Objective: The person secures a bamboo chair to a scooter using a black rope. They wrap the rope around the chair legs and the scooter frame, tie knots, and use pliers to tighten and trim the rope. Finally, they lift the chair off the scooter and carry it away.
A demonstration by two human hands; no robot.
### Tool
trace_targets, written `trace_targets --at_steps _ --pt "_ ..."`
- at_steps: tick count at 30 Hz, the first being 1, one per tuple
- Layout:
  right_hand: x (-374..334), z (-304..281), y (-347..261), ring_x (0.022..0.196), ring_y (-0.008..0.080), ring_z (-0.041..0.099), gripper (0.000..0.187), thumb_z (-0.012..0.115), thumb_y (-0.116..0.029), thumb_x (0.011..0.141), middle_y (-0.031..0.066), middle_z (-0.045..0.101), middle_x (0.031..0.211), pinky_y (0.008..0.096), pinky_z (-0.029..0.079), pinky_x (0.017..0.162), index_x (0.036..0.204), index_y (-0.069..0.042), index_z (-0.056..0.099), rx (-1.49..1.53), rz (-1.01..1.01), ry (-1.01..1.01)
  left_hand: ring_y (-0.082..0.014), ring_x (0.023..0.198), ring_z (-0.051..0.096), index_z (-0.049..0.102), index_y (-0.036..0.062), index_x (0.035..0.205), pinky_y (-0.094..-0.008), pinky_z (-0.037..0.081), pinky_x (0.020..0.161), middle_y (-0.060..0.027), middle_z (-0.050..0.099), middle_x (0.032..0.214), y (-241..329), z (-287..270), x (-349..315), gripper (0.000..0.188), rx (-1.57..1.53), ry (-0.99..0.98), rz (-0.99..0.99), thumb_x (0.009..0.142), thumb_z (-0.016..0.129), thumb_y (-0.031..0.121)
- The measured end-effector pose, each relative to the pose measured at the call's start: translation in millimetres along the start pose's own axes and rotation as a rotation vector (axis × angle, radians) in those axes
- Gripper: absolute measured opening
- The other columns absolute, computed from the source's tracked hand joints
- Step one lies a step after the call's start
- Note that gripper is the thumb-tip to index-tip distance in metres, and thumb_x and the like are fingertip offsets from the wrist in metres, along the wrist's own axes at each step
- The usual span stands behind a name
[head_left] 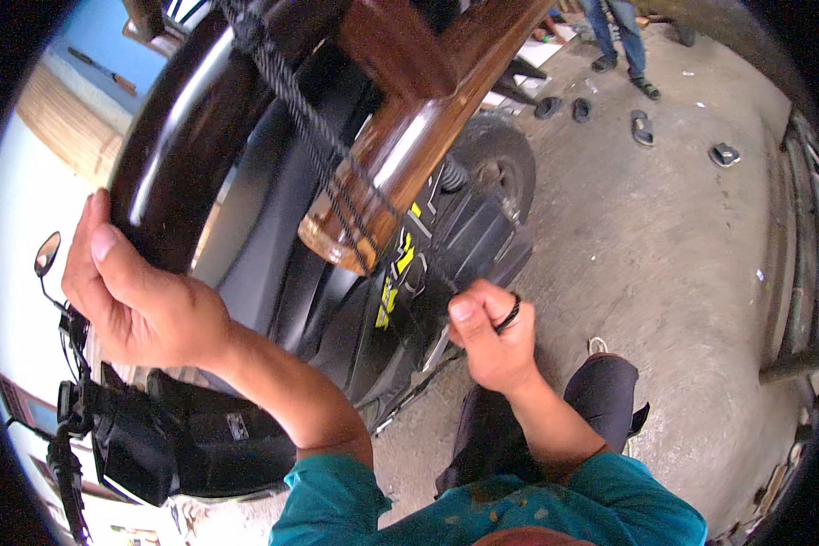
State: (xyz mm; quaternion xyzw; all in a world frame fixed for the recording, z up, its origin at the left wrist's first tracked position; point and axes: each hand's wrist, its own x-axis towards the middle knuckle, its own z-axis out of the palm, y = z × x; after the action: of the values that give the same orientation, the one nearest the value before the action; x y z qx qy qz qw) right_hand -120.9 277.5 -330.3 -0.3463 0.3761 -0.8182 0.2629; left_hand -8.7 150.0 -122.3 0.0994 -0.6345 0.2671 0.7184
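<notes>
A dark, glossy wooden piece [168,168] stands over the motor scooter [314,300]. My left hand [146,291] grips its lower end, thumb and fingers laid along the wood. A lighter brown varnished beam [387,164] slants beside it, its rounded end towards me. Black rope [305,114] comes down from a knot at the top and wraps over this beam near its end. My right hand [493,335] is closed in a fist on the rope, to the right of the beam end. A loop of rope sticks out between its fingers.
Below the wood is the scooter, with its rear wheel [500,168] at the far side and its mirror [48,253] at left. Several sandals [642,127] lie on the concrete floor [646,246]. A person in jeans [619,36] stands at the back. Wooden poles [796,364] line the right.
</notes>
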Motion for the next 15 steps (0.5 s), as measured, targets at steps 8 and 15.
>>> trace_targets --at_steps 8,15 --pt "4.8 -2.2 -2.7 0.056 0.0042 0.041 0.036 0.056 -0.026 0.097 -0.0053 0.047 0.059 0.0242 0.036 0.050 0.067 -0.006 0.050 -0.121 -0.040 -0.014 -0.0255 0.097 0.060 0.069 -0.0039 0.102 -0.0372 0.044 0.092 -0.0153 0.065 0.101 5.7 -3.0 -1.5 0.021 -0.031 -0.031 -0.037 0.092 0.054 0.007" --pt "1.6 -2.9 -14.8 0.060 0.0051 0.039 0.033 0.056 -0.026 0.096 -0.0039 0.040 0.060 0.0263 0.037 0.052 0.073 -0.003 0.054 -0.177 -0.069 0.001 -0.0282 0.102 0.058 0.068 -0.0019 0.104 -0.0401 0.042 0.096 -0.0153 0.065 0.103 9.1 -11.7 8.0 0.021 0.007 -0.128 -0.005 0.091 0.054 0.006"
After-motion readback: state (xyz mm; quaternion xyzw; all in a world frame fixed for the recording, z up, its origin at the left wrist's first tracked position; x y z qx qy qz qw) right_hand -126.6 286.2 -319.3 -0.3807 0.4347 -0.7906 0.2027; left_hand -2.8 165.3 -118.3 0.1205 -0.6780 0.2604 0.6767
